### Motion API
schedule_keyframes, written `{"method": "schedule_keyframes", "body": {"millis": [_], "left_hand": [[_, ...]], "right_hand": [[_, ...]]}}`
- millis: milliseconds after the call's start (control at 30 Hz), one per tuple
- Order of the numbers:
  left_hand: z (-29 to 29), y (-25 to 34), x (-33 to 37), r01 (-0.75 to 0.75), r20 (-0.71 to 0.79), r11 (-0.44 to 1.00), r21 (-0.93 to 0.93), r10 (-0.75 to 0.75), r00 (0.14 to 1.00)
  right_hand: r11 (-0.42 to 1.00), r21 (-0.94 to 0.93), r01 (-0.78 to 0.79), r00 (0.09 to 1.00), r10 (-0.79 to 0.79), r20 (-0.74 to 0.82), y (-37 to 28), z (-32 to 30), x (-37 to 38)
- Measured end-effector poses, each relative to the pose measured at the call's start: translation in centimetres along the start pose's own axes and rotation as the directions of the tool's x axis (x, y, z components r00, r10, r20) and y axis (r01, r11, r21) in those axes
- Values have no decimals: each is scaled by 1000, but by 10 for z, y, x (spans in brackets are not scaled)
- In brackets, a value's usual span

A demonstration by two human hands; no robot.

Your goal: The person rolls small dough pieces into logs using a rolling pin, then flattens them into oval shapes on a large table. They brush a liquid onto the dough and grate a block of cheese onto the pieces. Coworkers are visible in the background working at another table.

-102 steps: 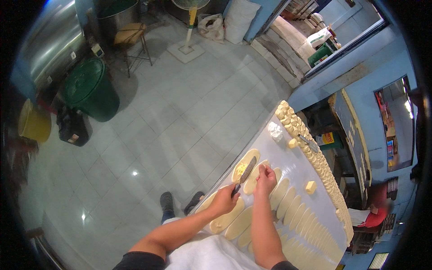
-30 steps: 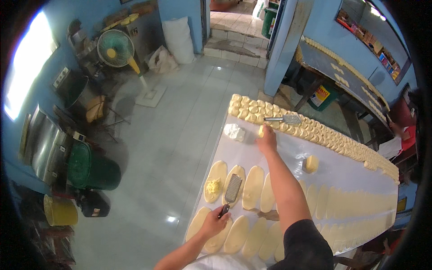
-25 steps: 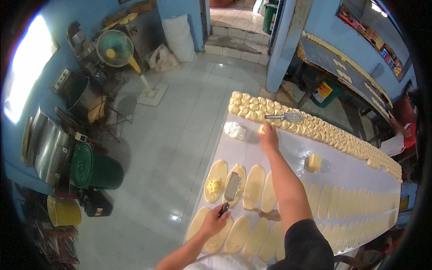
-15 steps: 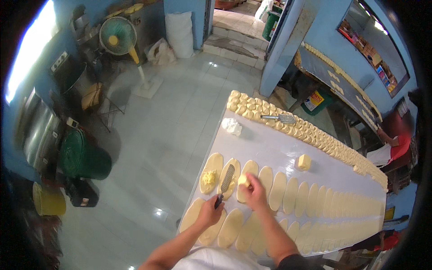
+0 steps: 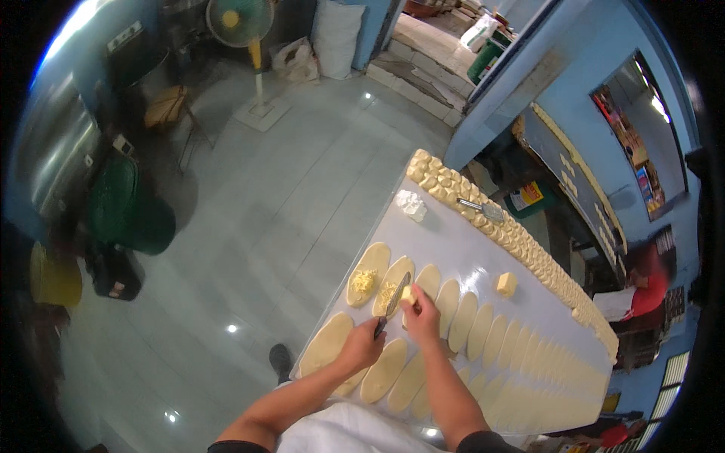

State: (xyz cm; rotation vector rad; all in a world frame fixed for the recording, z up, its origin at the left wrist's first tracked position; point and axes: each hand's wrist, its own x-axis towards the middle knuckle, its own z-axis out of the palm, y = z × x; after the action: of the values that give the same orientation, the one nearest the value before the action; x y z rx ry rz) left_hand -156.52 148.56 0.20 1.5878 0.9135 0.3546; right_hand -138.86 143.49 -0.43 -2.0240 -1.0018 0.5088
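My left hand [image 5: 361,349] is closed round the dark handle of a flat metal grater [image 5: 397,293], tilted over the second oval of dough [image 5: 403,268] in the far row. Between the fingers of my right hand [image 5: 423,315] is a pale yellow block of cheese [image 5: 408,294], at the grater's right side; whether they touch I cannot tell. Loose shreds lie on the dough below the grater. The leftmost oval [image 5: 370,257] carries a small heap of grated cheese [image 5: 363,284]. More flattened ovals run to the right in two rows.
Another yellow block [image 5: 506,284] and a crumpled white lump [image 5: 411,204] lie on the table [image 5: 461,230]. Along its far edge runs a band of dough pieces [image 5: 529,235] with a second grater [image 5: 483,209] on top. A person in red [image 5: 648,283] is at the right.
The block in my right hand has come left, up to the grater. The grater is now turned more on edge, with shreds visible beneath it. The whole view has shifted and tilted.
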Motion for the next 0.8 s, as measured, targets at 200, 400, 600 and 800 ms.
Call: {"method": "schedule_keyframes", "body": {"millis": [200, 400, 600, 800], "left_hand": [[8, -5, 0, 2, -10, 1000, -21, -3, 1000], [5, -1, 4, 31, -1, 998, -52, -31, 1000], [4, -5, 0, 31, 8, 999, -40, -31, 1000], [1, -7, 3, 29, 4, 996, -82, -28, 1000]], "right_hand": [[997, -62, -46, 999, 46, 4, 10, 2, 12], [990, -129, -48, 997, 56, 55, 8, 1, -4], [985, -143, -92, 995, 95, 12, 6, 2, 21], [971, -223, -84, 990, 107, 90, -11, 3, -8]]}}
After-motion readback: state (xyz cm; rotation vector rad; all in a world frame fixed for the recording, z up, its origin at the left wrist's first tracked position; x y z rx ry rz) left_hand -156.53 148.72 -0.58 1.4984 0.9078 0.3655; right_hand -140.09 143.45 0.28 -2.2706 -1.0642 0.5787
